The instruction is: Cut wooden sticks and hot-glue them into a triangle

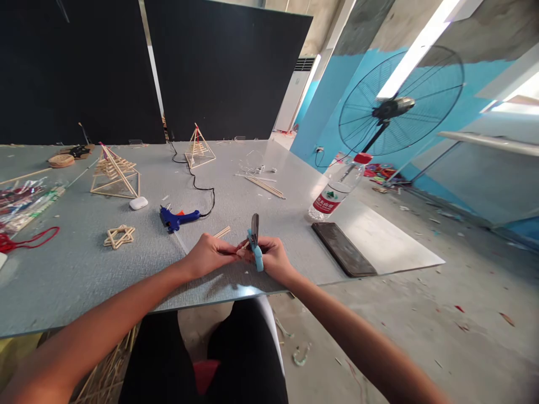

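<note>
My right hand (272, 258) is closed around a cutting tool with a light-blue handle (258, 259) and a grey blade pointing up. My left hand (213, 255) is pinched shut, its fingertips meeting those of the right. A short end of a thin wooden stick (246, 245) shows between the hands, beside the tool; the rest is covered by fingers. Just beyond the left hand lie loose thin sticks (222, 232). A blue glue gun (179, 219) rests on its side farther left, and a star made of sticks (119, 237) lies flat past it.
Two stick pyramids (115, 171) stand toward the back. More sticks (265, 187) and white earphones (259, 169) lie mid-table. At right are a bottle (337, 188) and a phone (344, 249) by the table edge. Packaged materials (29, 205) and red cord (36, 242) occupy the left.
</note>
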`<act>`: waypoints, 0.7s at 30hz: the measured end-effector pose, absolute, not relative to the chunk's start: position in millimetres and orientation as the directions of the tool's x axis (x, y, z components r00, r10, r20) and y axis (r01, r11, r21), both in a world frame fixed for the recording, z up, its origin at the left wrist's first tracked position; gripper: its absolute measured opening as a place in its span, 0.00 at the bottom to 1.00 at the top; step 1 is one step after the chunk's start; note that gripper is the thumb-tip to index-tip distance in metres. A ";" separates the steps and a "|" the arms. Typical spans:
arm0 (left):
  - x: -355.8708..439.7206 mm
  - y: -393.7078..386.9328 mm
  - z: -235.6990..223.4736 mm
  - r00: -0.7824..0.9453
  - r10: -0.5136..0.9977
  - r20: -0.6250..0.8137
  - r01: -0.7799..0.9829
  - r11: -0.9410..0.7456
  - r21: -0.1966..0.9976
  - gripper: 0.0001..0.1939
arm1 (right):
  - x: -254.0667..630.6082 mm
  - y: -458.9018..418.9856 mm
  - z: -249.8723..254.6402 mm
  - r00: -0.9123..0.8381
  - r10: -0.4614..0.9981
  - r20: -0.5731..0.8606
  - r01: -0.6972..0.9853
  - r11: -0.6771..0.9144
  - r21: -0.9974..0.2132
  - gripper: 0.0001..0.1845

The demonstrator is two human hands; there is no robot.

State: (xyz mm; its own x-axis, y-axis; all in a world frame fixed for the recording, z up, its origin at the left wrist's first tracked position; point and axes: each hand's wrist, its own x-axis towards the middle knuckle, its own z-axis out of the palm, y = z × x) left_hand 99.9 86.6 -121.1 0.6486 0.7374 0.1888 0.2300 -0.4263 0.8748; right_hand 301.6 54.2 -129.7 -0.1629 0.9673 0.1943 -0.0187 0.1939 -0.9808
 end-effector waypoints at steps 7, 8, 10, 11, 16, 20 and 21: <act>102.1 90.4 -123.4 0.618 0.764 0.187 0.246 -0.413 0.877 0.12 | 301.2 57.8 -125.9 -0.162 0.968 0.190 -0.003 0.192 -0.981 0.19; 102.2 90.5 -123.4 0.613 0.767 0.187 0.243 -0.409 0.879 0.12 | 300.7 57.9 -125.7 -0.159 0.968 0.192 -0.001 0.194 -0.981 0.18; 101.9 90.1 -122.7 0.606 0.773 0.187 0.240 -0.402 0.884 0.12 | 299.6 58.1 -125.5 -0.156 0.967 0.200 0.000 0.202 -0.979 0.18; 101.7 89.7 -121.9 0.603 0.776 0.186 0.238 -0.398 0.886 0.12 | 299.1 58.2 -125.6 -0.156 0.966 0.206 -0.001 0.208 -0.978 0.18; 101.4 86.5 -115.7 0.622 0.761 0.184 0.210 -0.389 0.897 0.10 | 299.1 58.8 -125.4 -0.194 0.960 0.202 -0.036 0.199 -0.979 0.18; 102.1 87.3 -116.4 0.618 0.762 0.193 0.205 -0.393 0.896 0.13 | 299.1 58.1 -123.1 -0.225 0.962 0.155 -0.067 0.144 -0.987 0.17; 102.4 87.9 -117.8 0.614 0.764 0.198 0.208 -0.398 0.893 0.14 | 298.4 57.8 -122.6 -0.227 0.963 0.149 -0.068 0.137 -0.988 0.18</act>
